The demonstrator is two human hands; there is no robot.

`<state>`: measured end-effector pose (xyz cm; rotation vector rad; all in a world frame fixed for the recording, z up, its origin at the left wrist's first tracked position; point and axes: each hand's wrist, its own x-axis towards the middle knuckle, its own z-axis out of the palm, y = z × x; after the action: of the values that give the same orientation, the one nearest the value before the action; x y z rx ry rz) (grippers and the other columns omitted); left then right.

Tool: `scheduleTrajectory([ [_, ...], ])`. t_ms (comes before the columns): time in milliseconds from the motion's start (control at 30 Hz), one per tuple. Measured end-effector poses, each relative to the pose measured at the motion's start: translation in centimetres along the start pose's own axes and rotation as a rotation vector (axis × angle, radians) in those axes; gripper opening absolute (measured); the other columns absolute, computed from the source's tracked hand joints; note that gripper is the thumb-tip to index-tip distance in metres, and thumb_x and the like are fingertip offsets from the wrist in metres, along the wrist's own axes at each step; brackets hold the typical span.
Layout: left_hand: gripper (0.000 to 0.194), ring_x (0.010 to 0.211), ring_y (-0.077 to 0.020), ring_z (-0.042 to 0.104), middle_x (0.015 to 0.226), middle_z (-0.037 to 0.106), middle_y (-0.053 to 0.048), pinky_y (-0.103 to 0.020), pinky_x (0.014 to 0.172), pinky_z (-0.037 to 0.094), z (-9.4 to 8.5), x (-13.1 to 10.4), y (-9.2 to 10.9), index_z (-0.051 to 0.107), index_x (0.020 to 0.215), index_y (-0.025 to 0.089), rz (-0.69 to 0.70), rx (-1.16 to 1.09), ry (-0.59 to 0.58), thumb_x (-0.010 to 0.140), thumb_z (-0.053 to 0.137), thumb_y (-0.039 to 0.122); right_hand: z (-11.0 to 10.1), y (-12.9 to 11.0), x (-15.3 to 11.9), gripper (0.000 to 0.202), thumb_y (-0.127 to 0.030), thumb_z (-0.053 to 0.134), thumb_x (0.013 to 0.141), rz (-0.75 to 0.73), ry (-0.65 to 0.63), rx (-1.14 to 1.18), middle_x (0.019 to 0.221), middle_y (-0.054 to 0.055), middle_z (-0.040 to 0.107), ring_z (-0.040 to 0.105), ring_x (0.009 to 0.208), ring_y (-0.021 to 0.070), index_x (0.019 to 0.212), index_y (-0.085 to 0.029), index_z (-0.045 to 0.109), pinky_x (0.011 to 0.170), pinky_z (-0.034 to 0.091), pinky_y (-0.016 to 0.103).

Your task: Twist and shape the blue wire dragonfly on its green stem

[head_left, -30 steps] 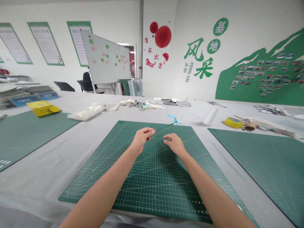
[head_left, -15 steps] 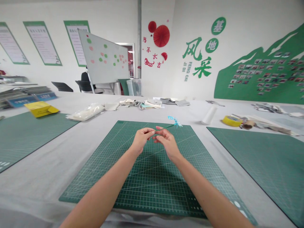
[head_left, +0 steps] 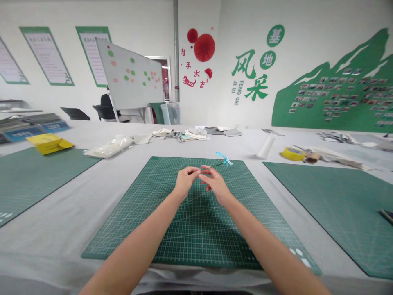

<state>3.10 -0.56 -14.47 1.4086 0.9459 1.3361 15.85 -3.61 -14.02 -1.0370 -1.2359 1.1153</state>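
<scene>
A blue artificial flower [head_left: 227,160] on a thin green stem is held above the green cutting mat [head_left: 184,229], its head pointing away to the right. My left hand [head_left: 186,180] pinches the lower end of the stem between thumb and fingers. Beside it, my right hand [head_left: 215,183] has its thumb and fingers closed around the stem near the same end, the fingertips of both hands almost touching. Fingers partly hide the stem's lower end. A small blue loop stands out to the left of the flower head.
More cutting mats lie left [head_left: 46,176] and right [head_left: 331,200]. Farther back are a yellow packet [head_left: 49,143], a plastic bag of white material [head_left: 109,146], fabric scraps [head_left: 196,133], a white roll [head_left: 265,147] and yellow tape [head_left: 293,154]. A dark object [head_left: 387,215] sits at the right edge.
My right thumb has come closer to my left fingertips on the stem. The view has turned slightly right, bringing the dark object at the right edge into sight.
</scene>
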Motion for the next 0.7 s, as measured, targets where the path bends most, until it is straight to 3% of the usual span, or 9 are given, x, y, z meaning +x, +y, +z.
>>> scheduleTrajectory([
  [167,0.019,0.055,-0.0086,0.045,0.073,0.064,-0.004,-0.021,0.052,0.036,0.3,-0.2,-1.1,0.069,0.075,0.012,-0.001,0.003,-0.022,0.065,0.064,0.027,-0.5,1.9,0.0,0.035,-0.036,0.067,0.068,0.036,-0.053,0.148,0.074,0.0,0.061,0.056,0.059,0.0101,0.097,-0.018,0.059,0.043,0.045,0.019],
  [367,0.022,0.052,-0.0074,0.043,0.069,0.063,-0.003,-0.02,0.049,0.035,0.6,-0.4,-2.1,0.069,0.077,0.012,-0.057,-0.042,-0.069,0.064,0.067,0.03,-1.0,3.6,0.0,0.025,-0.031,0.069,0.065,0.012,-0.027,0.145,0.057,-0.004,0.056,0.051,0.046,0.0073,0.083,-0.015,0.062,0.037,0.039,0.016],
  [700,0.022,0.051,-0.007,0.042,0.066,0.061,-0.002,-0.02,0.048,0.033,0.6,-0.3,-2.4,0.068,0.078,0.012,-0.051,-0.066,-0.072,0.065,0.066,0.03,-0.5,3.1,-0.2,0.032,-0.031,0.068,0.064,0.039,0.055,0.173,0.068,0.0,0.064,0.059,0.053,0.0111,0.091,-0.016,0.059,0.04,0.043,0.018],
])
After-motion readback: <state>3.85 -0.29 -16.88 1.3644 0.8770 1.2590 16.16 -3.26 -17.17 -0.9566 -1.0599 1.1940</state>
